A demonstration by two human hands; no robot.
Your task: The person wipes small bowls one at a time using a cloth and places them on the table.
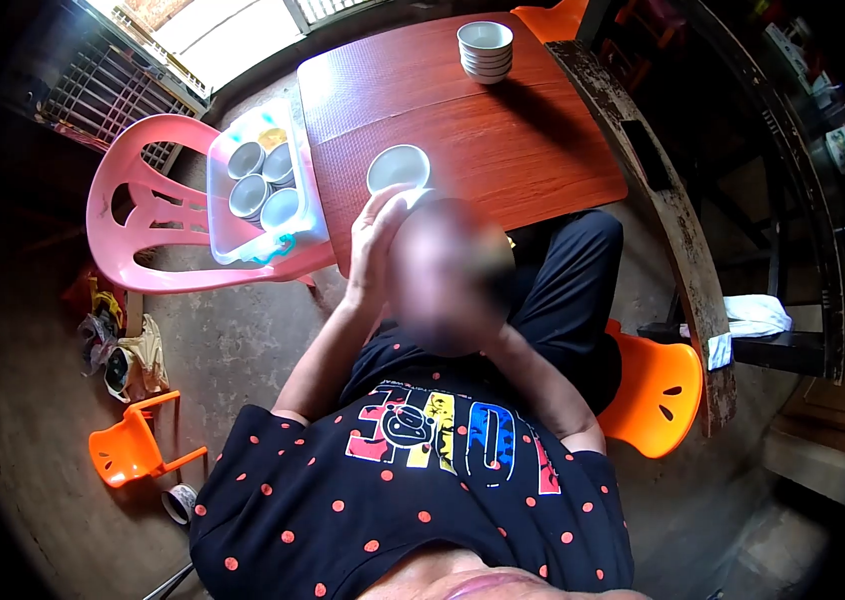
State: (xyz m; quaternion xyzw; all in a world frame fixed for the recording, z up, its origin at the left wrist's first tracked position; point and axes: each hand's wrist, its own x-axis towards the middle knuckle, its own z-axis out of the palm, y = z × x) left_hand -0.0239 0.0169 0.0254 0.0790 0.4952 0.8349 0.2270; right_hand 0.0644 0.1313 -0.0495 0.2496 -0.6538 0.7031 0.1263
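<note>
My left hand is raised near the table's front edge, its fingers bent against a whitish edge that runs into a blurred patch; what it holds cannot be made out. Just beyond the fingertips a white bowl rests on the red-brown table. The blur covers most of my right hand, so its fingers are hidden. At the table's far side stands a stack of white bowls.
A pink chair at the left bears a clear plastic box with stacked bowls. Orange chairs stand right and lower left. A worn wooden beam runs along the right. Bags lie on the floor.
</note>
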